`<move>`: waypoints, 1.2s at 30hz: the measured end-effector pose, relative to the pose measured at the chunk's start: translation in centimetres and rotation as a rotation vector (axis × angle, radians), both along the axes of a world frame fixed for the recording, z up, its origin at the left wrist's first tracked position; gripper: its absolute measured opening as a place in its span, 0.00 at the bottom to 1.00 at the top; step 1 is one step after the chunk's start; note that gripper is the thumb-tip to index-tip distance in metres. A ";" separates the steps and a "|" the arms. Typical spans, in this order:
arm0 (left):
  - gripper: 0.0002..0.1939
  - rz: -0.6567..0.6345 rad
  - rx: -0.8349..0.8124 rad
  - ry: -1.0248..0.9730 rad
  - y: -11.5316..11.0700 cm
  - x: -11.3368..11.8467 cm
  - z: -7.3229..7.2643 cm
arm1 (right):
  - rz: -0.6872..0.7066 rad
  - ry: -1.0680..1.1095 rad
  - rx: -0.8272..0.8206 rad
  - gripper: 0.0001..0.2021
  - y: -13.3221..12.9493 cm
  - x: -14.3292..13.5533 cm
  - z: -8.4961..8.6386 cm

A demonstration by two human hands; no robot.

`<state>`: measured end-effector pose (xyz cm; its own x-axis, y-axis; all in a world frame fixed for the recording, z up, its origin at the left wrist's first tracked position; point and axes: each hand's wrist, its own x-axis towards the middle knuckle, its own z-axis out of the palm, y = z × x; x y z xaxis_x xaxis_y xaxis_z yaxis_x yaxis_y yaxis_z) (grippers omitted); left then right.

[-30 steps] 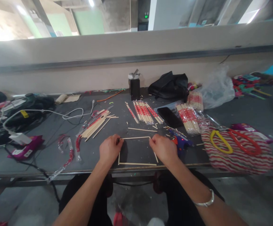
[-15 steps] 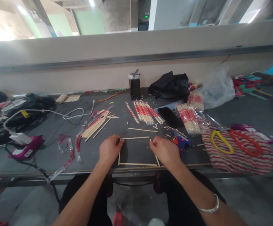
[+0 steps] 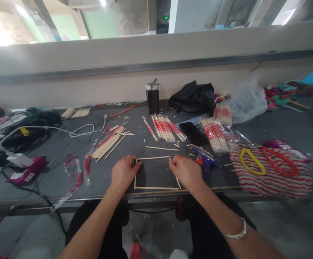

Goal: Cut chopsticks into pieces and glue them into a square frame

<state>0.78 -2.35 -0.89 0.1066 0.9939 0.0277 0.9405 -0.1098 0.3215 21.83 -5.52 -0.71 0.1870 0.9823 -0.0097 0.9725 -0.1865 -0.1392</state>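
Observation:
Thin wooden chopsticks lie in a four-sided frame at the table's front edge: a far chopstick [image 3: 153,158], a near chopstick [image 3: 156,188], a left chopstick [image 3: 135,180] and a right chopstick [image 3: 178,181]. My left hand [image 3: 124,173] is closed in a pinch at the far left corner, on the upper end of the left chopstick. At the far right corner, my right hand [image 3: 186,170] pinches the top of the right chopstick, which slants. Fingers partly cover both corners. Beside my right hand lies a blue glue gun [image 3: 209,163].
Loose chopsticks [image 3: 109,144] are piled at the left. Wrapped chopsticks [image 3: 163,128], a phone [image 3: 194,133] and a black bag [image 3: 192,98] lie farther back. A striped cloth bag [image 3: 272,183] sits right, a white cable [image 3: 53,127] left.
The view has shifted slightly. My right hand and the upper end of the right chopstick have come a little closer to the far chopstick's end; my left hand stays at its corner.

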 end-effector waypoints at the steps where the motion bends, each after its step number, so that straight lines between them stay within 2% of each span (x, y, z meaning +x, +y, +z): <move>1: 0.11 0.002 0.001 0.001 0.0 0.0 0.0 | 0.002 0.001 0.003 0.13 0.0 0.0 0.0; 7: 0.11 -0.001 0.009 -0.004 0.0 0.1 0.0 | 0.031 0.042 0.071 0.10 -0.1 0.2 -0.2; 10: 0.11 0.000 0.012 0.002 0.1 0.1 -0.1 | 0.152 0.129 0.185 0.07 0.2 -0.1 -0.3; 14: 0.11 -0.001 0.030 -0.002 0.1 0.1 -0.2 | 0.360 0.132 0.294 0.10 1.2 -1.2 -0.4; 22: 0.10 -0.003 0.056 -0.020 0.1 0.2 -0.4 | 0.652 0.086 0.260 0.07 3.6 -4.3 -0.9; 26: 0.10 -0.014 0.054 -0.059 0.2 0.2 -0.4 | 0.692 0.038 0.307 0.06 4.2 -5.2 -1.4; 31: 0.09 -0.016 0.090 -0.213 0.2 -0.4 -0.8 | 0.701 0.017 0.355 0.07 4.4 -5.2 -1.5; 36: 0.11 -0.078 0.098 -0.630 0.3 -0.7 -1.5 | 0.733 0.018 0.507 0.07 3.8 -4.6 -0.4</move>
